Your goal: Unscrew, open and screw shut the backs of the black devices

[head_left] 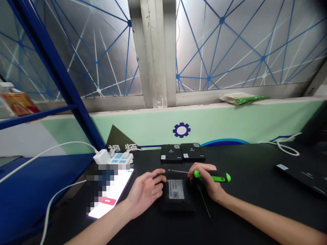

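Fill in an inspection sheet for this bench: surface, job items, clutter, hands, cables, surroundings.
Surface: black tabletop.
Job items: labelled box; green-and-black screwdriver; second thin shaft, upper end hidden.
Clutter: lit phone, partly pixelated; power strip; two black boxes behind.
Hands: left hand beside labelled box, contact unclear; right hand holds screwdriver.
Cables: white cable at left; another at right.
Surroundings: green wall, patterned windows, blue frame.

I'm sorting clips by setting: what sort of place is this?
Probably a small electronics work area: the right hand holds a screwdriver-like tool beside a labelled black box, and a power strip sits to the left.
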{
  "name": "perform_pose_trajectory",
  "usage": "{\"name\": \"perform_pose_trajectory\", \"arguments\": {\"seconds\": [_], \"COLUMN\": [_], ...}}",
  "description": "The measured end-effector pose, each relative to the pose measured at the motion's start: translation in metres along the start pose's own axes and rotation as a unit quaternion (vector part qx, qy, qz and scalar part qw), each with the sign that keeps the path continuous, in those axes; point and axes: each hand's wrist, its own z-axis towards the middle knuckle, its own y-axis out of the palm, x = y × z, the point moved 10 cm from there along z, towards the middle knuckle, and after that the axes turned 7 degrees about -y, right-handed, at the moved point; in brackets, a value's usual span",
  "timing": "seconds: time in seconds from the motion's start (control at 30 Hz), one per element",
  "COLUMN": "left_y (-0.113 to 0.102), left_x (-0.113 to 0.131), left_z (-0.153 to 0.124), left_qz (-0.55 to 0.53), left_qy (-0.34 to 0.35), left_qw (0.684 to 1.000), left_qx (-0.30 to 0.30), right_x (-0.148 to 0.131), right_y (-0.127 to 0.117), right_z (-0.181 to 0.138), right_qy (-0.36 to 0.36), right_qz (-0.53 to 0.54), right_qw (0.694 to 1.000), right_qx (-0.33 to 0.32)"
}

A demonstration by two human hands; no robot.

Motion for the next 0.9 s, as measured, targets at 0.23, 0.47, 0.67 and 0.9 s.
{"name": "perform_pose_trajectory", "arguments": {"seconds": [0.23, 0.47, 0.67, 0.9], "left_y": [0.0006, -0.0003, 0.0021, 0.002], "left_x": [-0.0017, -0.0012, -0.0014, -0.0015], "left_z": [-0.0024, -0.0007, -0.0005, 0.0004], "left_qz": [0.044, 0.074, 0.068, 0.041], "left_qy": [-0.017, -0.012, -0.02, -0.026], "left_qw": [0.999, 0.997, 0.997, 0.998], "left_qx": [-0.012, -0.022, -0.027, -0.03], "right_x": [0.0048, -0.0005, 0.0017, 0.002], "right_y": [-0.0001, 0.0002, -0.0001, -0.0005], "right_z": [-0.0018, -0.0007, -0.0018, -0.0015], "right_qy": [0.0, -0.022, -0.019, -0.008], "right_qz": [-0.003, -0.011, -0.007, -0.005], "right_qw": [1.0, 1.0, 1.0, 1.0], "right_qx": [-0.001, -0.011, -0.003, 0.0]}}
